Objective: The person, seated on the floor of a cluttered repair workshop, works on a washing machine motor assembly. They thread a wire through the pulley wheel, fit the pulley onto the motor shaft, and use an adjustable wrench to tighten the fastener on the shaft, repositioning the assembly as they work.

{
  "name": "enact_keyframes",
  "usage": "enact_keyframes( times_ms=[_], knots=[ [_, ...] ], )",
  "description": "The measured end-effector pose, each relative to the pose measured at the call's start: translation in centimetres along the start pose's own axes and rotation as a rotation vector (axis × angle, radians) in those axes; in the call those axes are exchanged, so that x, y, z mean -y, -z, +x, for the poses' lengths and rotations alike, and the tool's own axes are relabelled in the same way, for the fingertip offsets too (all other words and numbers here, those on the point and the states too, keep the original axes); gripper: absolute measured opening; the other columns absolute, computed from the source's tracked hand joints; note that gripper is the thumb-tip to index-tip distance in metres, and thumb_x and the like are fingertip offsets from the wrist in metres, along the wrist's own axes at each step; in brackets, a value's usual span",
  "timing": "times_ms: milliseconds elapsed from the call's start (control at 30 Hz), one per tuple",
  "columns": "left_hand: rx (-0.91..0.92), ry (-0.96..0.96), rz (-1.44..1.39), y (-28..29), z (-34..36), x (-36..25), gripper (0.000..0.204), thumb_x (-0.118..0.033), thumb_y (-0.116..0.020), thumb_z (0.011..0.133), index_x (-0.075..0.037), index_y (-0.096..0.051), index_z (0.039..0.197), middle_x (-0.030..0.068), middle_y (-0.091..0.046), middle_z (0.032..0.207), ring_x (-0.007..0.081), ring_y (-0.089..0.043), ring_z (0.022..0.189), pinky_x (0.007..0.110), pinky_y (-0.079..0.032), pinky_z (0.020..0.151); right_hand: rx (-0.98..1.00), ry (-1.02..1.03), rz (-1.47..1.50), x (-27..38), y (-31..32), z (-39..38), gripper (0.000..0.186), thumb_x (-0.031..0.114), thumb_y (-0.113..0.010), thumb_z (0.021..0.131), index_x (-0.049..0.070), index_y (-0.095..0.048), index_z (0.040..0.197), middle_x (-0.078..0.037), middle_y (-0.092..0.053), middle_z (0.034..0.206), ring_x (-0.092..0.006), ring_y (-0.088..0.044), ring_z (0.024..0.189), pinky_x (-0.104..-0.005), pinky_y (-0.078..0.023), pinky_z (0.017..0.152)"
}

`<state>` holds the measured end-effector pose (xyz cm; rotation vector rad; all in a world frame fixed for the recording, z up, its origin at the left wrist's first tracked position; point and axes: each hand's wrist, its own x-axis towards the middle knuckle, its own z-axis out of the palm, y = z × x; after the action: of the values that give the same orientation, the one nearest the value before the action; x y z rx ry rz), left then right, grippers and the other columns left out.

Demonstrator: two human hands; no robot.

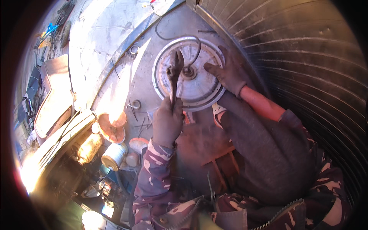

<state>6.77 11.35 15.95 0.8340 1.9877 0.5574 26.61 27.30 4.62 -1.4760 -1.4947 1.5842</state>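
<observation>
the grey floor (145, 82) bears a metal disc (199, 86), rings (137, 104) and, seemingly, nails (143, 125).

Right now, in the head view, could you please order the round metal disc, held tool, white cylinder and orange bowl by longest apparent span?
1. Round metal disc
2. Held tool
3. White cylinder and orange bowl: too alike to rank

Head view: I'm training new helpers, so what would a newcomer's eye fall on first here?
Probably the round metal disc at upper centre, with a dark cable curving away from its hub. Across its left part stands a dark hand tool, gripped by the gloved left hand, while the gloved right hand is at the disc's right edge. A dark ribbed panel fills the right side.
</observation>
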Motion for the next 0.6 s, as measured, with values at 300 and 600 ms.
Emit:
enact_keyframes(
  times_ms=[300, 600],
  knots=[
    [-0.016, -0.055, 0.068, -0.3, 0.0, 0.4, 0.025, -0.025, -0.066, 0.108, -0.001, -0.072, 0.115, 0.0169, -0.073, 0.074, 0.0308, -0.076, 0.069, 0.043, -0.057, 0.066, -0.02, 0.038, -0.148, 0.6, 0.3, -0.2, 0.116, 0.04, -0.099, 0.081, -0.011, -0.034, 0.163, -0.028, -0.053, 0.157, -0.0329, -0.055, 0.144, -0.0406, -0.044, 0.123],
    [-0.06, -0.039, -0.017, -0.5, -0.5, 0.3, 0.025, -0.024, -0.065, 0.109, -0.001, -0.072, 0.113, 0.0169, -0.074, 0.075, 0.0304, -0.077, 0.07, 0.045, -0.057, 0.067, -0.033, 0.029, -0.04, -0.9, -0.3, -0.1, 0.111, 0.046, -0.097, 0.082, -0.007, -0.04, 0.162, -0.027, -0.055, 0.154, -0.0319, -0.057, 0.143, -0.0406, -0.046, 0.121]
  ],
)
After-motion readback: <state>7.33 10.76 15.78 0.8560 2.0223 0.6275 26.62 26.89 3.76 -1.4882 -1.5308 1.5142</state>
